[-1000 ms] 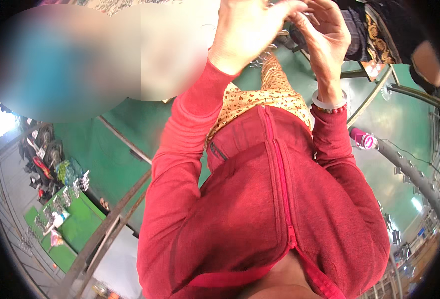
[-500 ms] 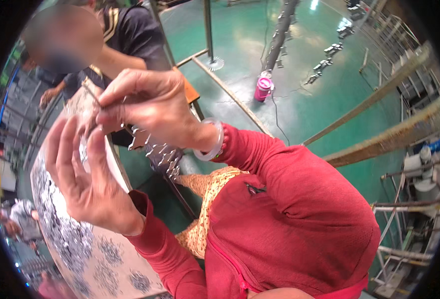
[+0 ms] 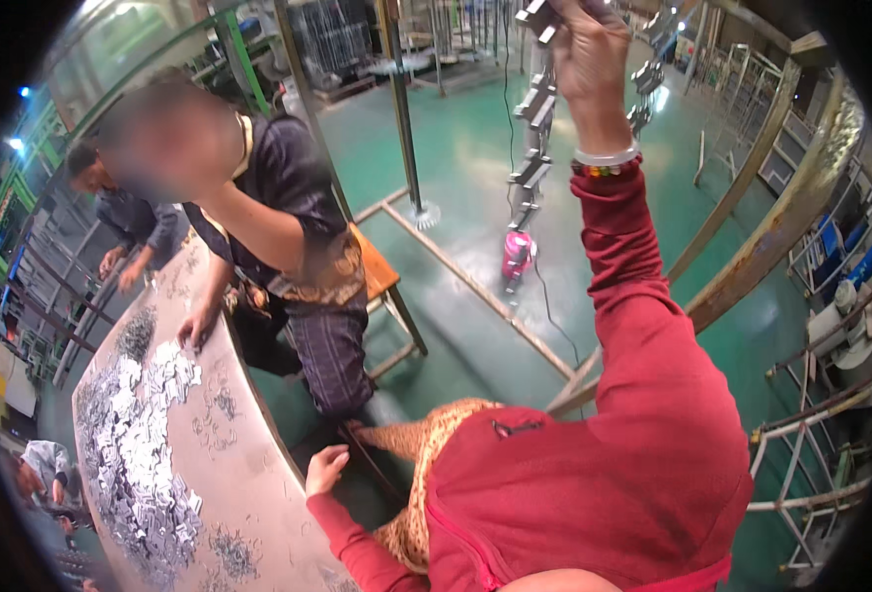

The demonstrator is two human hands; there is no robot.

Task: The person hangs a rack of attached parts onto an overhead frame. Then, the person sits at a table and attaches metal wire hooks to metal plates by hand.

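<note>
My right hand is raised high at the top of the view, fingers closed on a hanging string of small silver metal pieces that dangles down below it. My left hand hangs low beside the edge of the beige work table, fingers apart, holding nothing. A big heap of small silver metal parts lies on the table's left side. I wear a red zipped jacket and a beaded bracelet on the right wrist.
Another person in a dark shirt stands across the table with a hand on its edge. A wooden stool stands behind them. A pink bottle sits on the green floor. Metal racks stand at right; other people work at far left.
My right hand went from in front of me by the table up overhead with the string of parts. My left hand dropped away to the table edge. The view swung round.
</note>
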